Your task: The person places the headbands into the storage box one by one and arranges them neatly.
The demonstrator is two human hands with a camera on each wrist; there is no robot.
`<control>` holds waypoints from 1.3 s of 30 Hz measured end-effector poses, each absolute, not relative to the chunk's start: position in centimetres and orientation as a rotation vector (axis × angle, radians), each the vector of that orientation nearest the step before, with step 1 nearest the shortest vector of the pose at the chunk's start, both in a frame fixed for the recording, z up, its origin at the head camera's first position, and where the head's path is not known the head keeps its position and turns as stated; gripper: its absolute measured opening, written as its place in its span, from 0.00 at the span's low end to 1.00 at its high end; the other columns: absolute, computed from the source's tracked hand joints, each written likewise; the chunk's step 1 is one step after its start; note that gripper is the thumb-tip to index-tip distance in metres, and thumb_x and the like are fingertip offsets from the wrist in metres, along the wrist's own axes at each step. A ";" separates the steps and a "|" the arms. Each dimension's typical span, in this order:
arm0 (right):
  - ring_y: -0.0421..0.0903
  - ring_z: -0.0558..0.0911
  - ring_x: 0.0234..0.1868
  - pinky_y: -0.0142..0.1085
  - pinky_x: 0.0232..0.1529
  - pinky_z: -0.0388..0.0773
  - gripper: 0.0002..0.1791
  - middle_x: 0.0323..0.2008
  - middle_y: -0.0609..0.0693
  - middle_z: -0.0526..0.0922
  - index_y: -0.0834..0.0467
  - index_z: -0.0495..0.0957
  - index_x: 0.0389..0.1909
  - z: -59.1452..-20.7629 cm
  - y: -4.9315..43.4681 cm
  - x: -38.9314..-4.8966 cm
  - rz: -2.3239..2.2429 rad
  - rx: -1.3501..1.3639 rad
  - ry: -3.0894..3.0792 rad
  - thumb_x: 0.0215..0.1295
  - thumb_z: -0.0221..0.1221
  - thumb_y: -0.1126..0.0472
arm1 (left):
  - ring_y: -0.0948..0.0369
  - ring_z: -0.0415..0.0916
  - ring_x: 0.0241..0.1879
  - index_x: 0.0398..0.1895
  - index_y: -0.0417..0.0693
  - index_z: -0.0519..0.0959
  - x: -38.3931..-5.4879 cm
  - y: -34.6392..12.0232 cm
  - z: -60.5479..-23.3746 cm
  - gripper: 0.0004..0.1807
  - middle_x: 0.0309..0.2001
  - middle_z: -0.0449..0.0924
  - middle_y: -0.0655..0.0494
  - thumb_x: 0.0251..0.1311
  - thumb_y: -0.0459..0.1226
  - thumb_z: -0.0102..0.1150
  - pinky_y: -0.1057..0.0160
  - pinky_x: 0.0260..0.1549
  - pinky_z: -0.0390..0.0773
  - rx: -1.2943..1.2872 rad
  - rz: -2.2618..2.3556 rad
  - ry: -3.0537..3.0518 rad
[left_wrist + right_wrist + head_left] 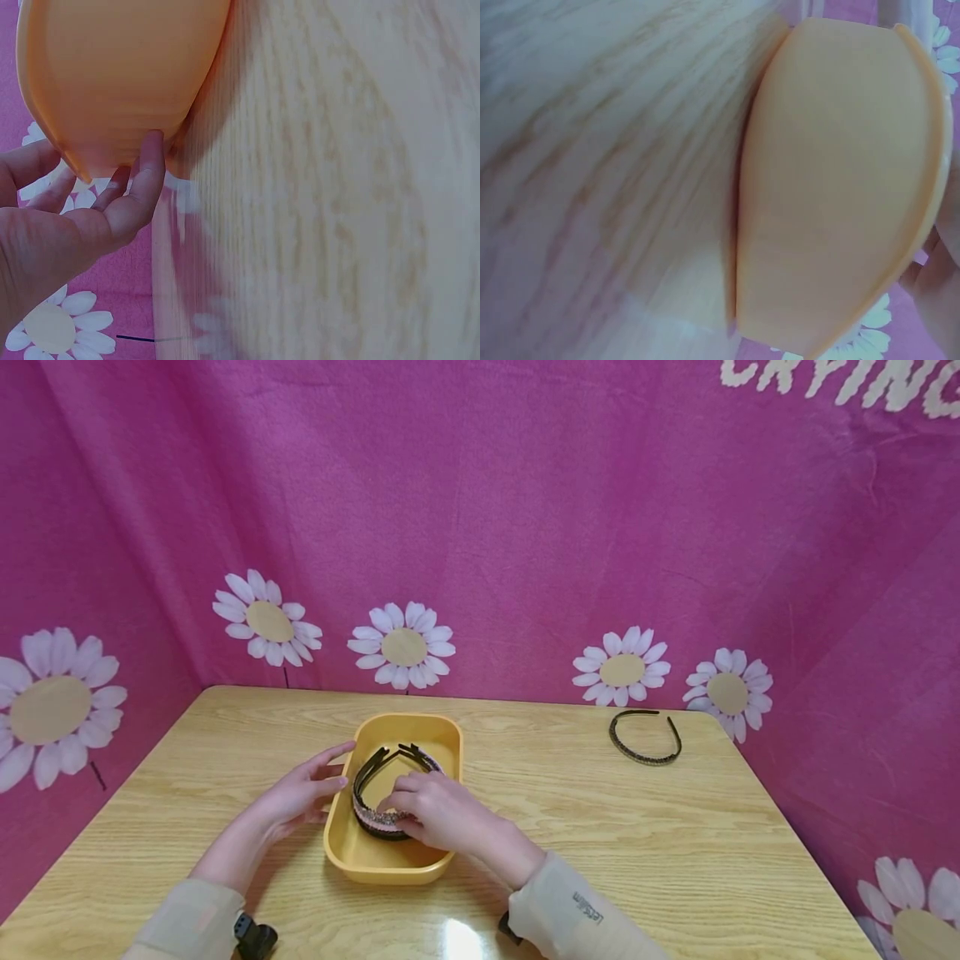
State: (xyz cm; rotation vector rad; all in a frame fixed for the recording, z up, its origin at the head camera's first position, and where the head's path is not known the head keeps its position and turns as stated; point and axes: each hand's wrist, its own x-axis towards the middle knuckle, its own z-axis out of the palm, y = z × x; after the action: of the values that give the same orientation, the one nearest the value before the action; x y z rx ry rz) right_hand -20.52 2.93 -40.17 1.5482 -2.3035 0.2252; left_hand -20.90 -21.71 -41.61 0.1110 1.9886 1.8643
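Note:
A yellow plastic tub (390, 872) stands on the table, with several dark and glittery headbands (369, 817) stacked inside it. My right hand (438, 810) reaches in over the tub's right side and pinches the front curve of a sparkly headband between thumb and fingers. In the right wrist view, the tub's outer wall (832, 172) hides most of that hand. Against the tub's left wall my left hand (300, 793) rests with fingers spread. The left wrist view shows those fingers (146, 176) loosely bent, touching the tub from outside near its rim.
Another dark beaded headband (648, 758) lies alone at the table's far right. The wooden table (555, 827) backs onto a pink curtain (510, 527) printed with white daisies. Dark devices, such as a wrist camera (255, 937), sit under the sleeves.

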 end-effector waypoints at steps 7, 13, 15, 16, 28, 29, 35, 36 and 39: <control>0.38 0.77 0.45 0.29 0.51 0.72 0.15 0.40 0.41 0.80 0.50 0.82 0.45 -39.0 3.9 -20.4 0.281 1.531 -2.351 0.54 0.67 0.58 | 0.43 0.67 0.59 0.75 0.53 0.45 -20.9 -21.7 -41.6 0.33 0.71 0.46 0.31 0.70 0.34 0.43 0.42 0.49 0.74 0.108 1.862 1.992; 0.40 0.77 0.47 0.32 0.53 0.72 0.16 0.42 0.42 0.81 0.51 0.81 0.45 -37.8 4.9 -20.2 0.290 1.502 -2.358 0.54 0.67 0.57 | 0.44 0.67 0.59 0.75 0.52 0.45 -20.9 -21.7 -41.6 0.34 0.70 0.45 0.31 0.70 0.33 0.43 0.42 0.49 0.74 0.108 1.868 1.989; 0.40 0.77 0.46 0.32 0.53 0.72 0.16 0.42 0.42 0.81 0.51 0.81 0.45 -37.4 5.3 -20.2 0.296 1.499 -2.352 0.54 0.67 0.57 | 0.43 0.66 0.59 0.75 0.52 0.44 -20.9 -21.8 -41.7 0.34 0.70 0.45 0.30 0.70 0.33 0.43 0.42 0.49 0.74 0.111 1.870 1.987; 0.40 0.77 0.46 0.33 0.52 0.73 0.16 0.42 0.42 0.81 0.51 0.81 0.45 -37.2 5.5 -20.2 0.300 1.496 -2.349 0.53 0.67 0.57 | 0.43 0.66 0.59 0.75 0.52 0.44 -20.9 -21.8 -41.7 0.34 0.70 0.45 0.30 0.70 0.33 0.43 0.42 0.49 0.74 0.113 1.871 1.987; 0.40 0.78 0.44 0.34 0.50 0.75 0.19 0.41 0.43 0.82 0.52 0.81 0.46 -35.2 8.4 -20.2 0.352 1.438 -2.321 0.51 0.69 0.58 | 0.48 0.70 0.56 0.75 0.51 0.44 -20.8 -21.8 -41.6 0.33 0.70 0.47 0.30 0.70 0.33 0.42 0.44 0.47 0.75 0.122 1.874 1.988; 0.40 0.79 0.44 0.34 0.50 0.75 0.19 0.41 0.43 0.82 0.52 0.81 0.46 -35.0 8.7 -20.2 0.363 1.431 -2.317 0.51 0.69 0.58 | 0.49 0.70 0.56 0.75 0.51 0.44 -20.8 -21.8 -41.6 0.33 0.70 0.47 0.30 0.70 0.33 0.42 0.44 0.47 0.75 0.122 1.874 1.988; 0.41 0.79 0.45 0.35 0.50 0.75 0.19 0.41 0.44 0.81 0.53 0.80 0.46 -34.3 10.5 -20.1 0.397 1.391 -2.318 0.51 0.69 0.58 | 0.48 0.70 0.56 0.75 0.51 0.44 -20.8 -21.7 -41.6 0.33 0.70 0.47 0.30 0.70 0.33 0.42 0.44 0.47 0.75 0.122 1.873 1.984; 0.41 0.79 0.45 0.35 0.49 0.75 0.19 0.41 0.44 0.81 0.53 0.80 0.46 -34.2 10.8 -20.1 0.390 1.384 -2.322 0.51 0.69 0.58 | 0.48 0.70 0.56 0.75 0.51 0.44 -20.8 -21.7 -41.6 0.33 0.70 0.47 0.30 0.70 0.33 0.42 0.44 0.47 0.75 0.121 1.874 1.983; 0.42 0.79 0.45 0.37 0.51 0.75 0.19 0.41 0.45 0.81 0.54 0.80 0.46 -34.0 11.8 -20.2 0.377 1.365 -2.335 0.51 0.69 0.58 | 0.48 0.70 0.56 0.75 0.51 0.44 -20.8 -21.7 -41.6 0.34 0.70 0.47 0.30 0.70 0.33 0.42 0.45 0.47 0.75 0.117 1.875 1.981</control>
State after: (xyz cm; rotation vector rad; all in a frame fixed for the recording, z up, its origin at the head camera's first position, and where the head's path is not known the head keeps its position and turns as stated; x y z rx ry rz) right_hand -20.21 11.80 -33.99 1.3647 -2.3349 0.3768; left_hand -20.79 -21.65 -41.57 0.1167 1.9809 1.8750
